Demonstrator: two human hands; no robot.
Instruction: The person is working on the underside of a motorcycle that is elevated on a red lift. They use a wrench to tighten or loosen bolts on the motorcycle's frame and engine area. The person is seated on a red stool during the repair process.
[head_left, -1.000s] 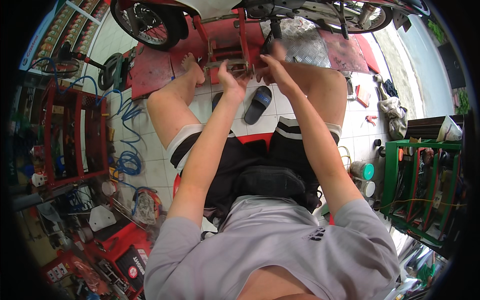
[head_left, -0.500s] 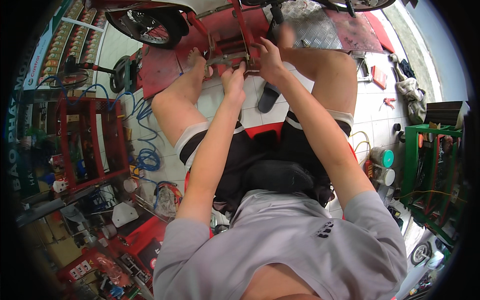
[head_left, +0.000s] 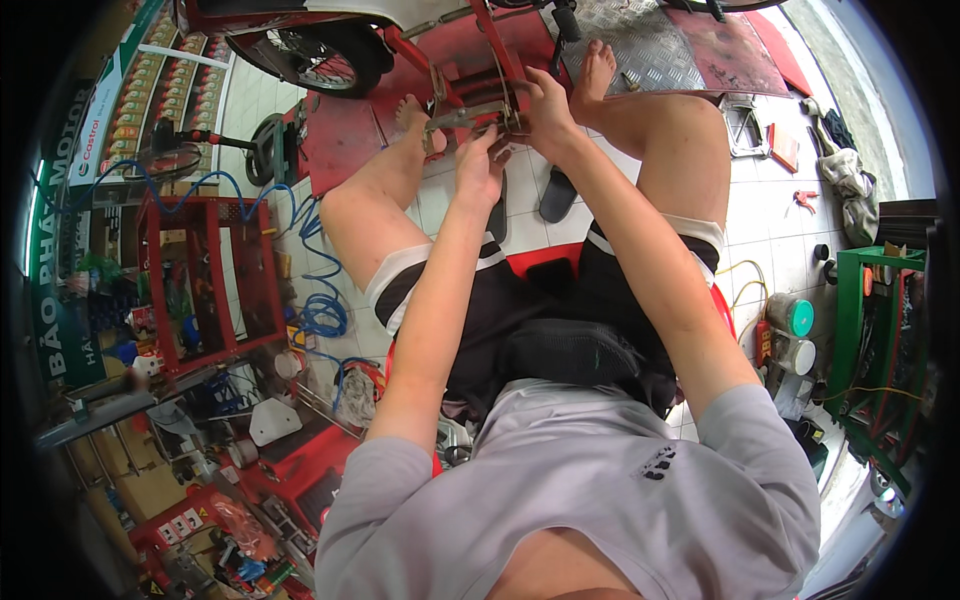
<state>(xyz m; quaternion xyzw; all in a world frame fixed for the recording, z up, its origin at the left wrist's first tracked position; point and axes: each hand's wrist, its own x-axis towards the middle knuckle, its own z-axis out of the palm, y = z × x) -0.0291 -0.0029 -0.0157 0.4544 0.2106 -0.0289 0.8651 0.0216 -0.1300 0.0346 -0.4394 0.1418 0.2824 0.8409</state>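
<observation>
So both hands are up at the low end of a red frame (head_left: 499, 45), which sits between the bare feet, right by the motorbike (head_left: 405, 12) at the top of the view. The left hand (head_left: 480, 165) is at the near end of the frame with its fingers bent, close by a dull metal bar (head_left: 458, 120) that runs across there. Can't tell if it's actually gripping anything, the fingertips are too small and mixed in with the metal. The right hand (head_left: 546, 115) is just up and to the right, fingers bent and a bit spread against the frame's right side, and again I can't say whether it's closed on something. Below the hands there's a dark sandal (head_left: 557, 196) on the white floor tiles (head_left: 752, 205). Past the right foot is a patterned metal plate (head_left: 655, 50). Over on the right you've got a red-handled tool (head_left: 804, 200), a crumpled cloth (head_left: 850, 192), a tub with a teal lid (head_left: 798, 317) and a green rack (head_left: 848, 320). On the left, a coiled blue hose (head_left: 322, 316) lies beside a red rack (head_left: 270, 285).
</observation>
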